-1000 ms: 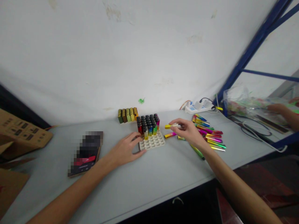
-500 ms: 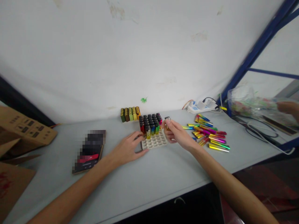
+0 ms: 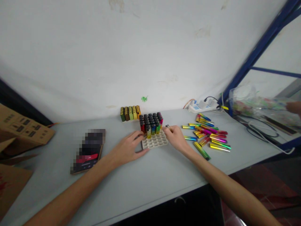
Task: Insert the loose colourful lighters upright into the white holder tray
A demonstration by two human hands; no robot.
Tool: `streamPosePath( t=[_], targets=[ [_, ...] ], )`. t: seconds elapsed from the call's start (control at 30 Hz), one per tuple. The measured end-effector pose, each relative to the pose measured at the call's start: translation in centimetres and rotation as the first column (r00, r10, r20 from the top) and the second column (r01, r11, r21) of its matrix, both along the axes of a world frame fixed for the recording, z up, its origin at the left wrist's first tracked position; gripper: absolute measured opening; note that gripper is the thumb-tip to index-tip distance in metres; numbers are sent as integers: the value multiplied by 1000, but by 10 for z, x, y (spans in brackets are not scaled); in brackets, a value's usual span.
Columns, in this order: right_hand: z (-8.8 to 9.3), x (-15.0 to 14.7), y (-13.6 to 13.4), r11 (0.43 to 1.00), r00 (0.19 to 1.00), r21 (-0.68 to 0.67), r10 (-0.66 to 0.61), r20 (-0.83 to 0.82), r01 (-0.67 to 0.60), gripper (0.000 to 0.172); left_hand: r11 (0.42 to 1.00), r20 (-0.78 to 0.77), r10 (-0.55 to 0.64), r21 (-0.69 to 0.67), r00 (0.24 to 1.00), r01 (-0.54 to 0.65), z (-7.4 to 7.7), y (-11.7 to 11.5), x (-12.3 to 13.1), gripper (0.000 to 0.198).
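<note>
A cream grid tray (image 3: 155,142) sits mid-table, its far rows filled with upright lighters (image 3: 150,123) with black tops. My left hand (image 3: 128,147) rests against the tray's left edge, fingers curled on it. My right hand (image 3: 174,137) is at the tray's right edge, fingers closed round a lighter (image 3: 167,126) whose metal top sticks up above them. To the right lies a loose pile of shiny coloured lighters (image 3: 209,135).
A short row of green and yellow lighters (image 3: 130,113) stands by the wall. A phone (image 3: 88,151) lies left, cardboard boxes (image 3: 21,130) at far left. A power strip (image 3: 202,106), cables and a plastic bag (image 3: 254,105) are at right, with another person's hand (image 3: 293,107).
My right hand picked a lighter from the pile, turned it upright and brought it left and down to the tray's right edge. My left hand stayed on the tray.
</note>
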State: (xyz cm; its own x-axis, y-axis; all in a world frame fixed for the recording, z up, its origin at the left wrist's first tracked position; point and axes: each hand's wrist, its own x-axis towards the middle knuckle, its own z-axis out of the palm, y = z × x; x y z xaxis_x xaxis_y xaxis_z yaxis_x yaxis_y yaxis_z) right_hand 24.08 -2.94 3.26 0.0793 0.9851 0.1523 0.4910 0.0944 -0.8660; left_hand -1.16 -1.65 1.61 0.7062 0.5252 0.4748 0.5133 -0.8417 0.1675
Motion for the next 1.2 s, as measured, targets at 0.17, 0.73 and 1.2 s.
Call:
streamPosePath(
  t=[0.17,0.73,1.2],
  targets=[
    [0,4,-2,995,994,34,97,-59,-95,51,1000,12,-2,-16,1000,2,1,-1,0,26],
    [22,2,-3,880,853,169,356,382,-443,39,989,101,2,-145,995,13,-1,1,-1,29],
    [34,-7,9,891,612,-35,339,715,-453,38,985,112,17,-171,994,2,-1,4,-3,29]
  ],
)
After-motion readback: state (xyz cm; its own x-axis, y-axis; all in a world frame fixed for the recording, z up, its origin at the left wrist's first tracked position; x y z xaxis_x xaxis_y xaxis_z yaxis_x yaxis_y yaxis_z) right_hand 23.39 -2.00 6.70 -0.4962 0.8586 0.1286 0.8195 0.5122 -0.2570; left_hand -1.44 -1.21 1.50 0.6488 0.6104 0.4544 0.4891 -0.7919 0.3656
